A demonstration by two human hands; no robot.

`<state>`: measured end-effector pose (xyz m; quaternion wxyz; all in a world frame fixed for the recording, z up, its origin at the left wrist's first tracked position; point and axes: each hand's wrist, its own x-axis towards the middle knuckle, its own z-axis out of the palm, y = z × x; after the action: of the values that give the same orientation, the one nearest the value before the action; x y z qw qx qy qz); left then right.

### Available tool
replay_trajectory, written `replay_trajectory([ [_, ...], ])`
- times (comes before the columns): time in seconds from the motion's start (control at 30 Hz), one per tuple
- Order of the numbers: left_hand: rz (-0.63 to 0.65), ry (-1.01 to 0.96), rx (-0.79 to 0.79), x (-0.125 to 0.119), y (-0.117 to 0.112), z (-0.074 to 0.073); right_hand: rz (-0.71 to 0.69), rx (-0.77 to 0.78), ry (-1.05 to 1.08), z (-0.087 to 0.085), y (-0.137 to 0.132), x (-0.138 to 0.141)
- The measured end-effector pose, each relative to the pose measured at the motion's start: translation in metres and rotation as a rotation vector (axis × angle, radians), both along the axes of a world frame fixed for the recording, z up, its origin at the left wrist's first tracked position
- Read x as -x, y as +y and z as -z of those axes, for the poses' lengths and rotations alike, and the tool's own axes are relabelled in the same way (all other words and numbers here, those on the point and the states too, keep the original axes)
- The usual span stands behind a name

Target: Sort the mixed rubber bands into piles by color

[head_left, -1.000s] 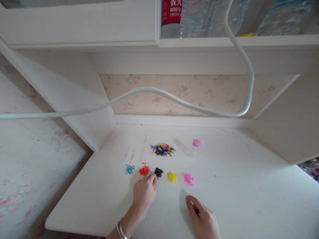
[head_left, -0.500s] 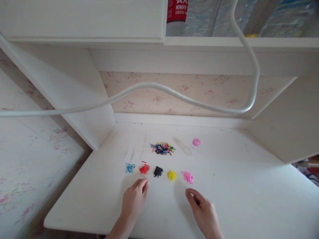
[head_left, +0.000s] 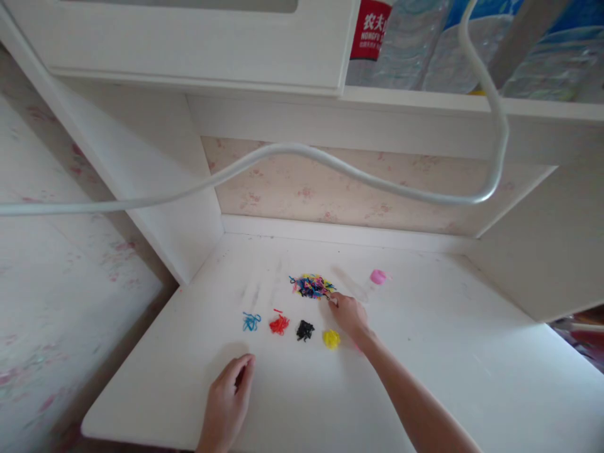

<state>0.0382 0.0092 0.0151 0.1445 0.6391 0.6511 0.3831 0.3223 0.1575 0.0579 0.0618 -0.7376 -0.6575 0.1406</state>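
The right hand (head_left: 349, 314) is reaching over the middle of the desk (head_left: 472, 358), its fingertips meeting the mixed pile of small coloured bands (head_left: 310, 287) at the end facing the desk's right edge. Those fingers are standing narrow, thumb close to index; whether a band is being pinched, I cannot tell. The mixed pile is lying midway between the side edges, toward the back edge. The left hand (head_left: 229, 393) is hovering near the front edge, toward the front left corner, its fingers curling in and thumb meeting index; the inside of its grasp is staying hidden. Between the mixed pile and the front edge, blue bands (head_left: 251, 322), red bands (head_left: 279, 325), black bands (head_left: 305, 331) and yellow bands (head_left: 331, 339) are forming a row of separate heaps.
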Motion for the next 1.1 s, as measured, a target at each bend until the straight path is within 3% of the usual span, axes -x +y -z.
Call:
replay_trajectory([
  [0.33,0.046,-0.031,0.049,-0.002,0.007,-0.005,-0.029,-0.011,-0.062,0.002,-0.002,0.006],
  [0.7,0.064,-0.017,0.072,-0.003,0.005,-0.010,-0.050,-0.109,0.055,-0.010,-0.038,0.003],
  [0.93,0.065,-0.021,0.093,-0.004,0.005,-0.009,-0.208,-0.218,0.129,-0.015,-0.075,0.033],
  [1.1,0.067,-0.021,0.099,-0.004,0.004,-0.008,-0.349,-0.265,-0.033,-0.003,-0.089,0.051],
])
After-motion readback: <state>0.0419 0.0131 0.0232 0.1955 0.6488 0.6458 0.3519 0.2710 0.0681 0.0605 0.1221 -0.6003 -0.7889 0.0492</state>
